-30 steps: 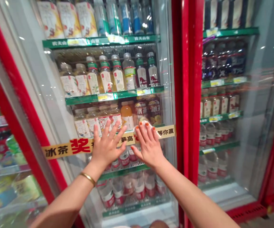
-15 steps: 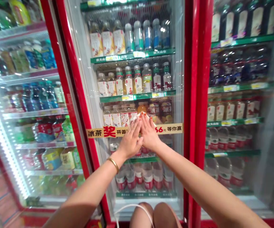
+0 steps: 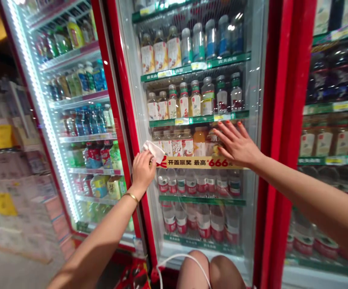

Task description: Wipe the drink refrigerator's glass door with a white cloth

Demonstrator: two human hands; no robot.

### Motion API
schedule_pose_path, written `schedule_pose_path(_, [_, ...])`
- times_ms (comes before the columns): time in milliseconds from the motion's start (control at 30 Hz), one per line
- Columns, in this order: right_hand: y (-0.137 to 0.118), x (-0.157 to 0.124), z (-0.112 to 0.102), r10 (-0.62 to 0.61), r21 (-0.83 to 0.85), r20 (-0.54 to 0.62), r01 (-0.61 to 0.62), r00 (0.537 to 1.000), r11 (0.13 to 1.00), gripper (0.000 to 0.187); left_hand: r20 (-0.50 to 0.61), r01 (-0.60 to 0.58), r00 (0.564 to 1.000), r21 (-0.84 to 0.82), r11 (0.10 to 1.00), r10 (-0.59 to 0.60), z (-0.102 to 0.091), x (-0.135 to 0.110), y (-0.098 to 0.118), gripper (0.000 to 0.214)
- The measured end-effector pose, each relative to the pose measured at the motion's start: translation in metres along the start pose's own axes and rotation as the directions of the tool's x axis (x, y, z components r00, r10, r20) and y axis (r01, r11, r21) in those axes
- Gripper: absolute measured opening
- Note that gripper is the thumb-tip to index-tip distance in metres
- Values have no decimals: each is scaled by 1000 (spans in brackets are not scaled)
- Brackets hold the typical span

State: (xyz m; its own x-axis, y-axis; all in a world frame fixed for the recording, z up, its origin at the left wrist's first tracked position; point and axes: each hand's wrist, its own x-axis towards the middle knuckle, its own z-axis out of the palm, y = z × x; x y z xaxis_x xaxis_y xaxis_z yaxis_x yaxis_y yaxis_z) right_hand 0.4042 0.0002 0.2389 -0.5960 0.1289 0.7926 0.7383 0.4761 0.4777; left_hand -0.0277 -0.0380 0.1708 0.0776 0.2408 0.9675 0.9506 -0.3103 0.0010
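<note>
The yellow strip (image 3: 192, 162) already spans the glass door (image 3: 254, 92); the left hand (image 3: 143, 170) clasps a white cloth (image 3: 155, 151) over its left part, the right hand (image 3: 238, 144) spreads wide. What's left, I can't tell.

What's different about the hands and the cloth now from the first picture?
The cloth went from under the right hand to the left hand, which moved left and now grips it by the left end of the strip. The right hand let go and moved right, fingers spread. The strip and bottles stayed put.
</note>
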Motion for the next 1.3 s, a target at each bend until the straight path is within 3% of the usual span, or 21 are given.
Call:
schedule_pose_path(133, [3, -16, 25, 82, -66, -93, -89, 992, 994, 85, -156, 219, 964, 22, 975, -213, 35, 23, 10, 70])
schedule_pose_path(233, [-5, -18, 27, 92, -69, -119, -100, 989, 993, 80, -180, 234, 957, 29, 972, -225, 59, 23, 20, 71])
schedule_pose_path(367, [-14, -16, 21, 137, -1, -165, -139, 977, 990, 69, -39, 49, 998, 69, 996, -46, 64, -22, 14, 75])
schedule_pose_path(433, [-18, -15, 20, 188, 75, -208, -176, 960, 982, 68, 89, -91, 992, 74, 993, 84, 58, -45, 2, 78])
schedule_pose_path(500, [-21, -14, 22, 241, 143, -232, -212, 942, 967, 69, 183, -177, 970, 71, 982, 162, 48, -51, -13, 81])
schedule_pose_path(567, [-24, -14, 23, 275, 179, -218, -239, 936, 954, 70, 196, -167, 969, 84, 982, 148, 41, -33, -26, 85])
schedule_pose_path(700, [-24, -15, 23, 271, 166, -193, -240, 943, 956, 77, 36, 36, 999, 113, 993, -40, 46, 19, -23, 89])
schedule_pose_path(767, [-23, -16, 21, 249, 121, -189, -229, 950, 966, 76, 111, -41, 993, 104, 994, 29, 52, 16, -9, 91])
schedule_pose_path(800, [-22, -16, 21, 235, 95, -180, -221, 955, 971, 74, 204, -146, 971, 80, 986, 128, 53, 6, -2, 90])
schedule_pose_path(867, [-20, -17, 20, 200, 50, -164, -194, 966, 980, 71, 388, -375, 851, -21, 927, 353, 49, -23, 1, 84])
schedule_pose_path(933, [-16, -18, 20, 172, 21, -153, -170, 973, 985, 69, 437, -457, 780, -90, 885, 447, 40, -42, -14, 77])
schedule_pose_path(967, [-15, -17, 20, 163, 12, -148, -163, 976, 987, 69, 428, -457, 784, -93, 885, 450, 34, -42, -25, 77])
schedule_pose_path(1000, [-14, -17, 21, 162, 3, -138, -163, 977, 987, 69, 398, -431, 815, -70, 900, 421, 30, -35, -36, 81])
schedule_pose_path(1067, [-15, -17, 23, 184, -6, -106, -186, 977, 983, 69, 267, -279, 927, 23, 960, 263, 26, -11, -48, 88])
schedule_pose_path(1100, [-18, -17, 25, 209, -9, -91, -210, 974, 978, 69, 177, -166, 972, 64, 984, 153, 28, 1, -47, 91])
schedule_pose_path(1167, [-28, -22, 32, 281, -19, -81, -283, 956, 959, 70, 36, 22, 999, 93, 995, -25, 39, 7, -27, 93])
schedule_pose_path(1233, [-44, -33, 41, 339, -31, -118, -345, 933, 938, 73, 28, 18, 999, 82, 996, -21, 57, -20, 4, 96])
schedule_pose_path(1300, [-61, -52, 52, 353, -41, -177, -365, 919, 930, 77, 96, -148, 986, 86, 985, 140, 72, -73, 30, 98])
